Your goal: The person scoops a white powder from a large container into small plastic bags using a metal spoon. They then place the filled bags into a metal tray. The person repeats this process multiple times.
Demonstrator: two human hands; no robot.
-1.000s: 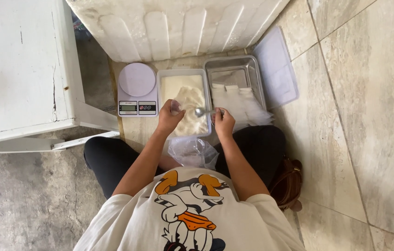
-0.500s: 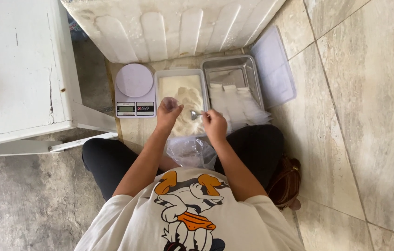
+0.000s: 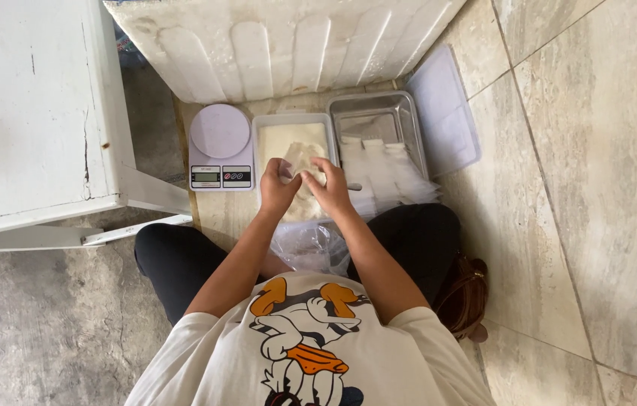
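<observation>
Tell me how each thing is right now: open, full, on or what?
Tub: open, holding pale cream dough.
Lid: off, lying on the floor right of the tray.
Tray: metal, back part bare, flat white packets piled at the front.
Scale: nothing on its round plate; display too small to read.
Left hand: over the tub, pinching dough.
Right hand: touching the same dough.
Clear bag: crumpled in the lap.

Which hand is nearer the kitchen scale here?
Left. The left hand is over the left part of the white tub, just right of the kitchen scale. The right hand sits farther right, beside the metal tray.
</observation>
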